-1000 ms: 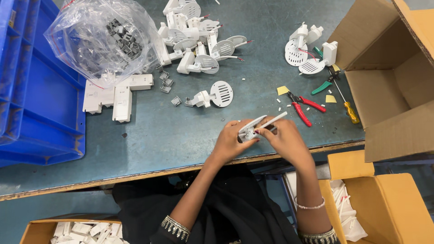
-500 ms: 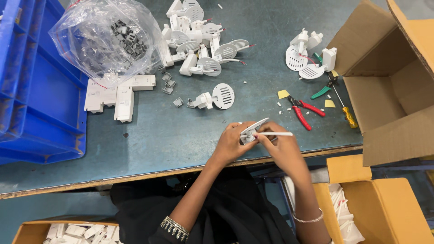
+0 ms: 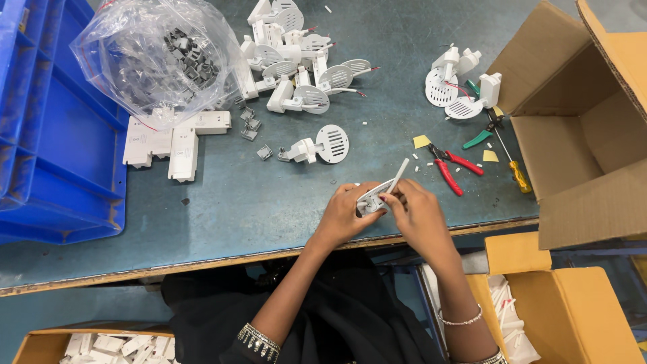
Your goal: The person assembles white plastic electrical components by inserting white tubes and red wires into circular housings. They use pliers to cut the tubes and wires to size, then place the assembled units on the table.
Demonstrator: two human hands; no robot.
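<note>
Gripping 1 white part (image 3: pixel 375 199), left hand (image 3: pixel 347 214) and right hand (image 3: pixel 416 212) close beside red pliers (image 3: pixel 450 168).

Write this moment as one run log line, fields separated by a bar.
left hand: holds white plastic part | right hand: pinches same part | red-handled pliers: lying on table

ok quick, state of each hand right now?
Left hand: closed on the small white plastic part at the table edge.
Right hand: fingers pinched on the same part; a thin white stick juts up from it.
</note>
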